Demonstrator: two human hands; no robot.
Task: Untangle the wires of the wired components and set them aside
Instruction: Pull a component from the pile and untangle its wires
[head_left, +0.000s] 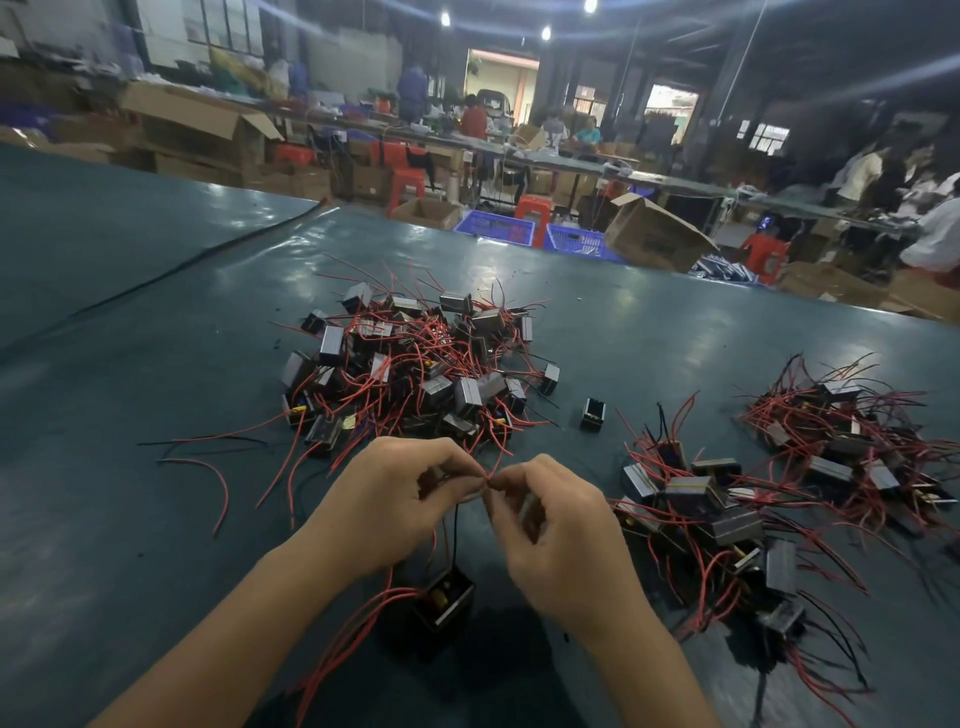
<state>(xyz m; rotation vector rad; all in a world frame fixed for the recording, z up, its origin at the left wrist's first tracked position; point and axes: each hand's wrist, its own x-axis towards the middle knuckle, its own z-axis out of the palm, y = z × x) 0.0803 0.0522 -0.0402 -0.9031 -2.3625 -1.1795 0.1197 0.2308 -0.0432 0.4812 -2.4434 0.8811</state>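
A small black wired component (445, 603) with red and black leads hangs just above the table below my hands. My left hand (387, 512) and my right hand (558, 530) meet fingertip to fingertip, each pinching the thin wires that rise from that component. Beyond my hands lies a tangled heap of the same black components with red wires (410, 364). A second pile of components (711, 514) lies to my right, and a third pile (852, 441) sits further right.
The dark green table (130, 364) runs wide to the left, with a black seam or cord across it. One lone component (592, 413) stands between the heaps. Loose red and black wires (208, 467) lie at the left. Boxes, crates and people fill the background.
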